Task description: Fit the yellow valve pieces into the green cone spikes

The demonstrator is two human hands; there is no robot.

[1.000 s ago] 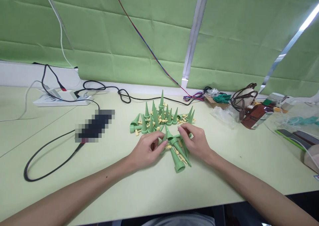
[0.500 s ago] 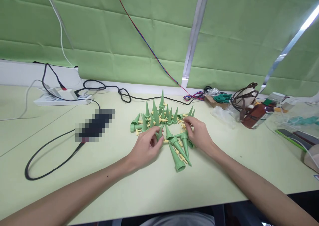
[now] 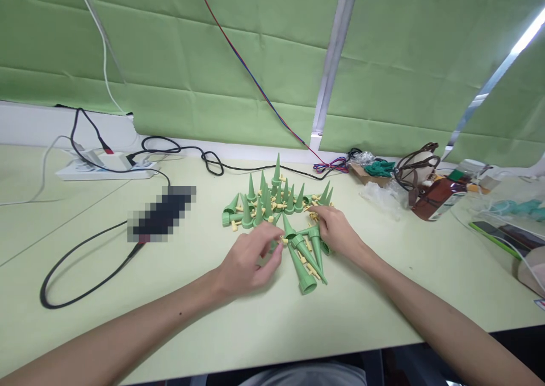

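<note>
On the table, green cone-shaped plastic spikes (image 3: 268, 203) stand point-up in a cluster, with small yellow valve-like pieces among them. Nearer the front, several more green spikes (image 3: 303, 269) lie on their sides over yellow pieces. My left hand (image 3: 251, 261) is at the left of these, thumb and index finger apart; a green spike partly hidden behind its fingers stands close to them. My right hand (image 3: 339, 231) rests at the right edge of the pile. Its index finger stretches to a heap of small yellow pieces (image 3: 314, 215), and I see nothing held in it.
At left lie a pixelated dark device (image 3: 164, 214) with a black cable and a white power strip (image 3: 108, 173). At right are a clear plastic bag (image 3: 383, 200), a brown bottle (image 3: 440, 197) and a phone (image 3: 496, 234). Wires run along the back wall.
My left hand has come off the tip of a green spike, its fingers spreading and lowering slightly. My right hand's pinch has loosened, and its index finger now points into the yellow pieces.
</note>
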